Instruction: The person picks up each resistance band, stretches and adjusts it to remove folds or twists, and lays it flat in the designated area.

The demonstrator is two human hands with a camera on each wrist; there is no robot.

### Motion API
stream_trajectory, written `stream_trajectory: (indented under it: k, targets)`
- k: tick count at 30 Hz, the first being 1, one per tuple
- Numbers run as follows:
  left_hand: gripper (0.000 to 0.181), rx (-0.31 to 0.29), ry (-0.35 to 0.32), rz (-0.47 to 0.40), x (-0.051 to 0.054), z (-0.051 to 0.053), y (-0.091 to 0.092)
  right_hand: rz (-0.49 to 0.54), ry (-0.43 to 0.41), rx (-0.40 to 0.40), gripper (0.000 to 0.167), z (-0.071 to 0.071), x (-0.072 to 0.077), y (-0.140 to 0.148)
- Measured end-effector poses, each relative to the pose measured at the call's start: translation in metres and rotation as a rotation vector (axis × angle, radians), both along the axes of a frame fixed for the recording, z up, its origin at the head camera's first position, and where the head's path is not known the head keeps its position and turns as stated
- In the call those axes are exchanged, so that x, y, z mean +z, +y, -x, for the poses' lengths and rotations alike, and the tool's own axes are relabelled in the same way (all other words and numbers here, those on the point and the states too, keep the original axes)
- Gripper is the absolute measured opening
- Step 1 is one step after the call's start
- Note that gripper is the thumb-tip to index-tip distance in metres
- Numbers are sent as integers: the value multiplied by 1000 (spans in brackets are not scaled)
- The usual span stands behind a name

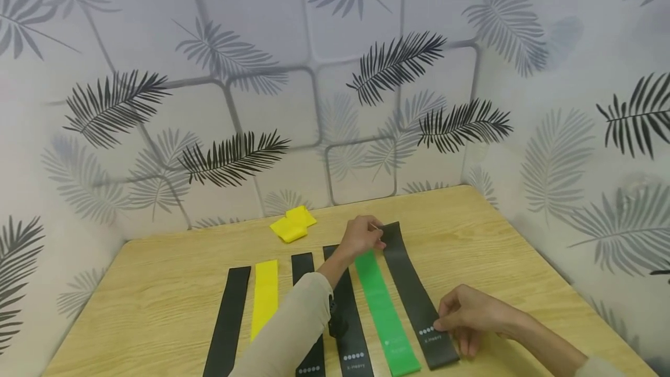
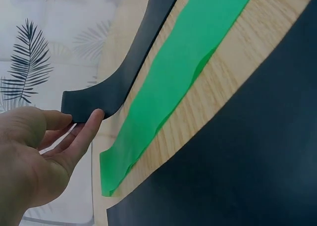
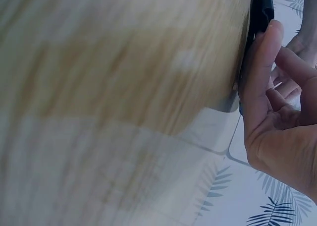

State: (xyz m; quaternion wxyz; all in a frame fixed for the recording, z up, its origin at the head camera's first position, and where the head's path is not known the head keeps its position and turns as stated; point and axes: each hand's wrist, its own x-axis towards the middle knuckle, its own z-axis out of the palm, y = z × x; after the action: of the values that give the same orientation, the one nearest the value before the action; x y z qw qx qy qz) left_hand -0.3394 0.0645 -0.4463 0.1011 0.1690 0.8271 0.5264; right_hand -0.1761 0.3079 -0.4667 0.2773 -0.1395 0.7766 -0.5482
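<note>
A black resistance band (image 1: 410, 278) marked "X-Heavy" lies rightmost in a row of flat bands. At its far end my left hand (image 1: 361, 236) pinches the tip between thumb and fingers; the left wrist view shows that end of the band (image 2: 94, 102) bent up off the table. My right hand (image 1: 473, 310) pinches the right edge of the same band near its printed dots. Just left of it lies a green band (image 1: 382, 301), and beyond that another black band (image 1: 350, 313), partly covered by my left forearm.
Farther left on the wooden table (image 1: 157, 295) lie a black band (image 1: 303, 266), a yellow band (image 1: 266, 290) and one more black band (image 1: 230, 313). A folded yellow band (image 1: 293, 226) sits at the back edge, by the leaf-patterned wall (image 1: 366, 121).
</note>
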Motion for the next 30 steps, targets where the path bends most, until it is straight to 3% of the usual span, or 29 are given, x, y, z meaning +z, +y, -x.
stream_trajectory:
  k: [8, 18, 24, 30]
  targets:
    - [23, 26, -32, 18, -12, 4, 1, -40, 10, -23, 24, -2, 3, -4]
    - [34, 15, -1, -24, -10, 3, -4, -93, 64, 2, 30, -3, 7, -5]
    - [34, 52, 43, -71, -2, 8, -22, -104, 85, -27, 44, -1, 14, -6]
    - [32, 105, 46, -74, -1, 16, -46, -130, 116, -62, 32, 8, 18, -6]
